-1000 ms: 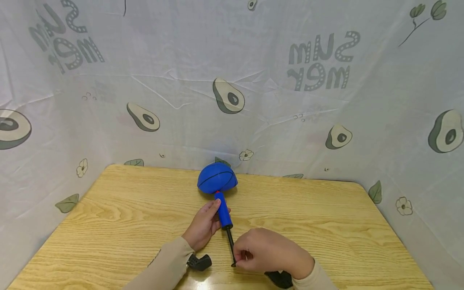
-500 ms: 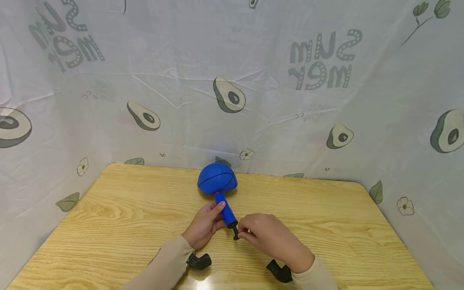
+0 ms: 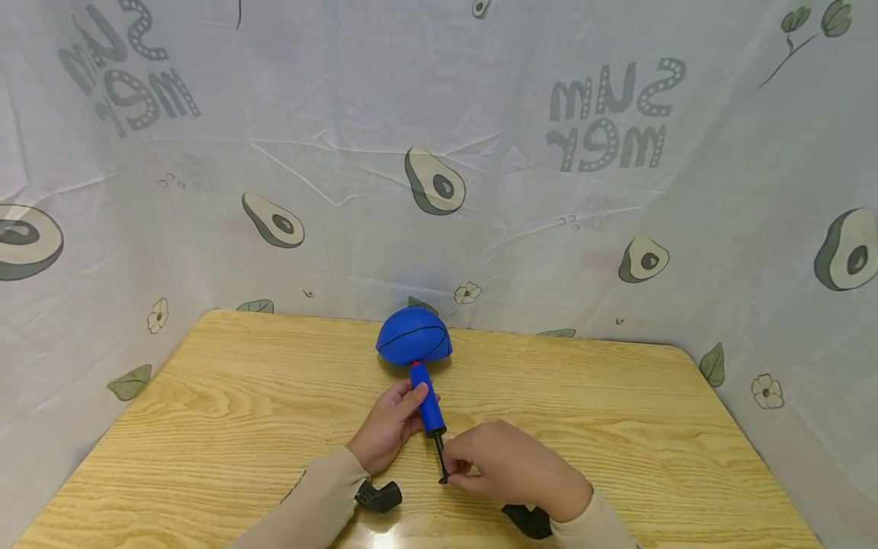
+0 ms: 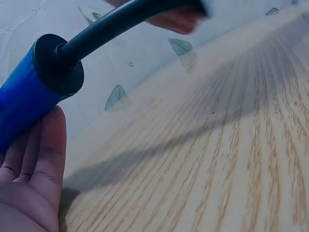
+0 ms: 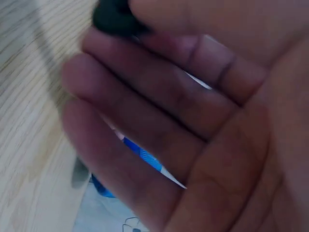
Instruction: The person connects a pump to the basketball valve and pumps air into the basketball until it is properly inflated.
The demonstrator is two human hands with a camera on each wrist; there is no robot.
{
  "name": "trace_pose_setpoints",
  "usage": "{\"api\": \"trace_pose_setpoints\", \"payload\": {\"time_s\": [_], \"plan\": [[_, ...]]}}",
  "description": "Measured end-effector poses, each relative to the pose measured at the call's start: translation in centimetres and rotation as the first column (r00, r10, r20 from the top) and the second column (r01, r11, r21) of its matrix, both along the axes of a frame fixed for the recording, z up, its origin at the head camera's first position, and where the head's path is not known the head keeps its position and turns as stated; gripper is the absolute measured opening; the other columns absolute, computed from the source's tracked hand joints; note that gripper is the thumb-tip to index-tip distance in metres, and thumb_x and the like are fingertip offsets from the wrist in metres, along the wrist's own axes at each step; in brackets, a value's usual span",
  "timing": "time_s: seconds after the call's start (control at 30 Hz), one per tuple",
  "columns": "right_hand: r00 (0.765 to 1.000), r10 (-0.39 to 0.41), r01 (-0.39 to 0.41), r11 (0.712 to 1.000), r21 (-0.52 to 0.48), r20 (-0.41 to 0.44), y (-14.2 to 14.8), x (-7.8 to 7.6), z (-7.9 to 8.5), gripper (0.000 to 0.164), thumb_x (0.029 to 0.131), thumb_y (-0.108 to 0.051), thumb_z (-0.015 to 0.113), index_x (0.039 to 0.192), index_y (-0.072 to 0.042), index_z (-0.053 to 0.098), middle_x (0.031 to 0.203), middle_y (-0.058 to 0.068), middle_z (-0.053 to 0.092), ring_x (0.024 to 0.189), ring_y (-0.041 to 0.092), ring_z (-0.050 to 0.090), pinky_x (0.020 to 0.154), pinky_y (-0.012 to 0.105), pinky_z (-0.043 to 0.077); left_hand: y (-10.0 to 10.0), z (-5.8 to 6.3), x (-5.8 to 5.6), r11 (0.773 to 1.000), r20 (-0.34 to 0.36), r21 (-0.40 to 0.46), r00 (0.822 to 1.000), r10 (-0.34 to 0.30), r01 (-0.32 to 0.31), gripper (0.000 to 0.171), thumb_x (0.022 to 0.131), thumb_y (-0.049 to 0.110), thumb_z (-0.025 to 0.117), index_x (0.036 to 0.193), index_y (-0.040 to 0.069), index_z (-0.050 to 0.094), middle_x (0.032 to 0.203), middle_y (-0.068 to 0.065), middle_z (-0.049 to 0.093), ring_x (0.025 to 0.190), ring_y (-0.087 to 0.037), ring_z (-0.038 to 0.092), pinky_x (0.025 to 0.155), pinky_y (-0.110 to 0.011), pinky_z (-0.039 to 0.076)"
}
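A blue ball (image 3: 411, 335) with black lines, sunken and misshapen, lies near the table's back edge. The red front end of a blue hand pump (image 3: 429, 408) meets it. My left hand (image 3: 386, 429) grips the pump's barrel, thumb on top; in the left wrist view fingers curl beneath the barrel (image 4: 21, 99). A black rod (image 4: 111, 34) sticks out of the barrel's near end, partly drawn out. My right hand (image 3: 514, 465) pinches the black handle (image 3: 443, 480) at the rod's end. In the right wrist view, the handle (image 5: 113, 19) is mostly hidden by the thumb.
The wood-grain table (image 3: 240, 396) extends to both sides of the hands. A pale curtain (image 3: 343, 252) printed with avocados and leaves hangs behind and beside it. Black wrist-worn pieces sit at the left wrist (image 3: 379, 497) and the right wrist (image 3: 528, 521).
The right hand pushed the rod most of the way into the barrel, then drew it partly back out toward me. The left hand and ball have barely moved.
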State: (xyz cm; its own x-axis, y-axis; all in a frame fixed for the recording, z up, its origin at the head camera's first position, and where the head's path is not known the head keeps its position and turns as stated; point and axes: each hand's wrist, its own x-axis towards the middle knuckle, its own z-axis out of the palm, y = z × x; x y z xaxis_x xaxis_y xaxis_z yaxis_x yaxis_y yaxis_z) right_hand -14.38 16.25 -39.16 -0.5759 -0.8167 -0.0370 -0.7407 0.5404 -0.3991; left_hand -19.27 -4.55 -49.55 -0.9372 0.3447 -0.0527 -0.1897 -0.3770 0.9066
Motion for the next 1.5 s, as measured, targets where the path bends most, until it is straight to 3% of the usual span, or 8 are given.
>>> {"api": "trace_pose_setpoints", "payload": {"time_s": [0.3, 0.47, 0.7, 0.83, 1.0, 1.23, 1.37, 1.5], "plan": [[0.989, 0.132, -0.131, 0.991, -0.024, 0.064, 0.3, 0.7, 0.0, 0.021, 0.089, -0.014, 0.080, 0.078, -0.024, 0.065, 0.072, -0.026, 0.054, 0.064, -0.013, 0.047, 0.059, 0.006, 0.040, 0.0, 0.0, 0.1, 1.000, 0.023, 0.019, 1.000, 0.009, -0.010, 0.062, 0.111, 0.033, 0.051, 0.152, -0.009, 0.032, 0.129, -0.016, 0.059, 0.113, -0.019, 0.063, 0.093, -0.029, 0.054], [0.978, 0.152, -0.151, 0.988, -0.018, 0.145, 0.2, 1.0, 0.3, 0.020, 0.091, -0.015, 0.079, 0.079, -0.023, 0.066, 0.071, -0.026, 0.054, 0.062, -0.014, 0.047, 0.057, 0.007, 0.042, 0.0, 0.0, 0.0, 0.999, 0.030, 0.027, 0.999, 0.024, -0.025, 0.060, 0.111, 0.031, 0.051, 0.150, -0.010, 0.033, 0.125, -0.014, 0.061, 0.114, -0.019, 0.063, 0.093, -0.029, 0.055], [0.974, 0.170, -0.166, 0.985, -0.039, 0.148, 0.2, 0.9, 0.4, 0.015, 0.097, -0.026, 0.075, 0.084, -0.023, 0.069, 0.074, -0.025, 0.057, 0.065, -0.014, 0.048, 0.060, 0.007, 0.043, 0.0, 0.4, 0.2, 0.998, 0.061, 0.038, 0.997, 0.038, -0.041, 0.049, 0.111, 0.028, 0.052, 0.142, -0.008, 0.039, 0.116, -0.008, 0.062, 0.101, -0.013, 0.064, 0.089, -0.027, 0.055], [0.986, 0.110, -0.106, 0.994, -0.033, 0.127, 0.2, 0.6, 0.5, 0.014, 0.095, -0.027, 0.076, 0.083, -0.023, 0.070, 0.076, -0.024, 0.061, 0.067, -0.013, 0.052, 0.063, 0.009, 0.045, 0.0, 0.5, 0.1, 0.998, 0.068, 0.036, 0.997, 0.046, -0.049, 0.045, 0.110, 0.028, 0.053, 0.138, -0.005, 0.041, 0.115, -0.007, 0.062, 0.099, -0.011, 0.064, 0.088, -0.027, 0.055], [0.997, -0.057, 0.059, 0.998, -0.030, 0.055, 0.3, 0.3, 0.5, 0.018, 0.092, -0.028, 0.079, 0.078, -0.026, 0.068, 0.072, -0.024, 0.059, 0.062, -0.008, 0.049, 0.058, 0.015, 0.043, 0.1, 0.5, 0.1, 0.998, 0.068, 0.047, 0.997, 0.046, -0.049, 0.048, 0.111, 0.027, 0.052, 0.141, -0.007, 0.038, 0.116, -0.008, 0.061, 0.101, -0.012, 0.064, 0.091, -0.029, 0.055], [0.967, -0.246, 0.240, 0.966, -0.094, -0.062, 0.2, 0.1, 0.5, 0.014, 0.091, -0.024, 0.080, 0.082, -0.023, 0.070, 0.072, -0.018, 0.061, 0.063, -0.004, 0.051, 0.057, 0.020, 0.045, 0.2, 0.5, 0.1, 0.999, 0.034, 0.035, 0.999, 0.007, -0.008, 0.049, 0.111, 0.025, 0.050, 0.140, -0.012, 0.038, 0.111, -0.005, 0.064, 0.100, -0.013, 0.067, 0.091, -0.030, 0.056], [0.950, -0.281, 0.268, 0.957, -0.112, -0.133, 0.1, -0.1, 0.4, 0.013, 0.091, -0.022, 0.081, 0.084, -0.020, 0.071, 0.075, -0.016, 0.063, 0.066, -0.003, 0.053, 0.059, 0.021, 0.046, 0.1, 0.3, 0.2, 1.000, 0.011, 0.015, 1.000, -0.018, 0.018, 0.053, 0.111, 0.027, 0.052, 0.142, -0.013, 0.037, 0.112, -0.005, 0.066, 0.102, -0.013, 0.067, 0.092, -0.030, 0.056], [0.963, -0.245, 0.234, 0.967, -0.099, -0.114, 0.0, -0.2, 0.3, 0.014, 0.091, -0.019, 0.081, 0.083, -0.020, 0.070, 0.074, -0.016, 0.061, 0.066, -0.003, 0.051, 0.060, 0.021, 0.046, 0.0, 0.2, 0.1, 0.999, 0.002, 0.006, 0.999, -0.041, 0.041, 0.057, 0.110, 0.029, 0.052, 0.145, -0.012, 0.035, 0.120, -0.011, 0.064, 0.106, -0.013, 0.067, 0.095, -0.030, 0.055]]}}
